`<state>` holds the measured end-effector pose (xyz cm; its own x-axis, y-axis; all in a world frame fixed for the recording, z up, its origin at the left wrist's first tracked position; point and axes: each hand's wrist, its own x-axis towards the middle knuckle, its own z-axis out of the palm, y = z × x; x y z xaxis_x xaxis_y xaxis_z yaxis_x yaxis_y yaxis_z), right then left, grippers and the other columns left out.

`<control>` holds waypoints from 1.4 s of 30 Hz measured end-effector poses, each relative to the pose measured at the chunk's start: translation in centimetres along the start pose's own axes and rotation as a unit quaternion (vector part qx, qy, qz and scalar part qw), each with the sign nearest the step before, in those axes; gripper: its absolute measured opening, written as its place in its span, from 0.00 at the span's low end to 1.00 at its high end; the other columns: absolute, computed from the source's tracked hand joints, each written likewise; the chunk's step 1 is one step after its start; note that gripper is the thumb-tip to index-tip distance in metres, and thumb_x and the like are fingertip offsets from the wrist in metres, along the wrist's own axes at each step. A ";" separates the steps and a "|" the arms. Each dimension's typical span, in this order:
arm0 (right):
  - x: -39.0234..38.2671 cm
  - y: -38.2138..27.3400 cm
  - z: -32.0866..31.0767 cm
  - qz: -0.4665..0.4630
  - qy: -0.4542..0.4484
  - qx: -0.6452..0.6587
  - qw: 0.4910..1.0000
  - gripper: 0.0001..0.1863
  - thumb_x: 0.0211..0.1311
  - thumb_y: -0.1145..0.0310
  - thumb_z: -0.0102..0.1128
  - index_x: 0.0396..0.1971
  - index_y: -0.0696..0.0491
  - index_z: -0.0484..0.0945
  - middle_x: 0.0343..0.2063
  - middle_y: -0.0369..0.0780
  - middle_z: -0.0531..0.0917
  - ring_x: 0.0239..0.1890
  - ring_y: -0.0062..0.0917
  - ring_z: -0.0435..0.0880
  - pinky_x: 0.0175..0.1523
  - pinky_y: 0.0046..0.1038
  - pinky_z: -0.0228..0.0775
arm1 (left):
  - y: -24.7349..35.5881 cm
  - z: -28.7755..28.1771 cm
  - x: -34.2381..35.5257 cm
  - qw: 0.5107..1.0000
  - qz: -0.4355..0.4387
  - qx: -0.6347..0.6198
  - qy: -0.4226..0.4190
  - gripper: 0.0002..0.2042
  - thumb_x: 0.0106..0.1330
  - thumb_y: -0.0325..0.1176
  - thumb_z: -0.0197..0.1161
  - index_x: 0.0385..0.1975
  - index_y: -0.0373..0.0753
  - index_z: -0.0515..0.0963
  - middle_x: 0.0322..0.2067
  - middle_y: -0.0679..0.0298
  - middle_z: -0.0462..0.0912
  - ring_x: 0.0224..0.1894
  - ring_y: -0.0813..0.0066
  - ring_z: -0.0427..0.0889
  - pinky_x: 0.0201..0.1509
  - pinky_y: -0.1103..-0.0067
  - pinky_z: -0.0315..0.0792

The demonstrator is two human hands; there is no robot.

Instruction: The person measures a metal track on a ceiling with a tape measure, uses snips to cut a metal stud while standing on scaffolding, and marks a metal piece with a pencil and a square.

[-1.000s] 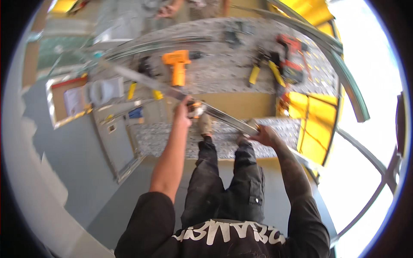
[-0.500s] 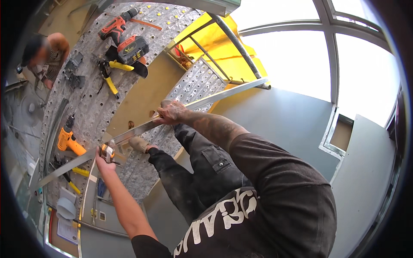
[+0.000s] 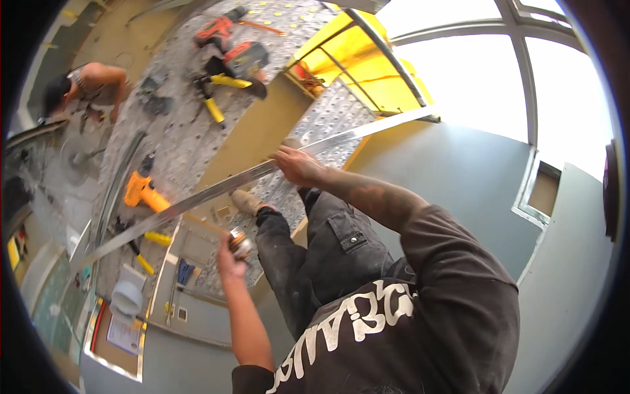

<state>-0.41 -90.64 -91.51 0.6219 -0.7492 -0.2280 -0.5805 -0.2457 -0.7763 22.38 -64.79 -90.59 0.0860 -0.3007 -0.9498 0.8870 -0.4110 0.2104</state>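
A long, thin metal stud (image 3: 226,186) slants across the view, from the lower left up to the railing at the right. My right hand (image 3: 298,165) is closed round it near its middle. In my left hand (image 3: 231,261), just below the stud and apart from it, sits a tape measure (image 3: 241,244) with a silver and orange case, slightly blurred. An orange cordless drill (image 3: 147,192) lies just beyond the stud on the perforated metal platform (image 3: 190,157). Yellow-handled snips (image 3: 146,253) rest on the near side of the stud.
A red and black drill (image 3: 230,46) and more yellow-handled snips (image 3: 220,98) lie farther along the platform. At the far left another person (image 3: 92,88) bends over near a fan (image 3: 79,157). A metal railing (image 3: 387,52) with yellow sheeting and grey wall panels (image 3: 453,177) border the right.
My left hand has come away from the stud, moving right with the tape measure. My right hand stays on the stud. The whole view has shifted, with the platform now further right.
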 end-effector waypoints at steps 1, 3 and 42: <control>-1.3 -2.5 0.0 0.038 -0.063 0.006 0.997 0.14 0.71 0.58 0.55 0.38 0.55 0.80 0.36 0.47 0.84 0.41 0.46 0.84 0.47 0.47 0.75 | -0.5 0.8 -0.7 0.999 0.002 0.004 -0.037 0.16 0.69 0.49 0.64 0.42 0.42 0.79 0.33 0.67 0.83 0.36 0.72 0.84 0.38 0.72 0.80; -4.2 -7.7 0.1 0.071 -0.151 0.092 0.982 0.18 0.69 0.57 0.59 0.44 0.58 0.77 0.38 0.50 0.84 0.44 0.49 0.84 0.50 0.44 0.76 | -0.7 3.4 -1.7 0.998 0.025 0.019 -0.058 0.13 0.72 0.46 0.61 0.40 0.43 0.79 0.33 0.66 0.83 0.35 0.72 0.84 0.37 0.72 0.80; -17.6 9.2 -7.7 0.439 0.217 0.333 0.806 0.25 0.67 0.48 0.60 0.25 0.58 0.85 0.23 0.43 0.85 0.28 0.24 0.80 0.38 0.31 0.73 | -4.8 26.1 -2.5 0.480 0.168 0.849 -0.145 0.16 0.68 0.40 0.54 0.42 0.33 0.80 0.38 0.43 0.83 0.44 0.45 0.82 0.48 0.63 0.73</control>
<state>-20.73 -84.43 -90.13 -0.2013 -0.6346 -0.7461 -0.1964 0.7724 -0.6040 6.03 -84.53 -83.15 -0.1898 -0.6013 -0.7762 -0.8238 -0.3326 0.4591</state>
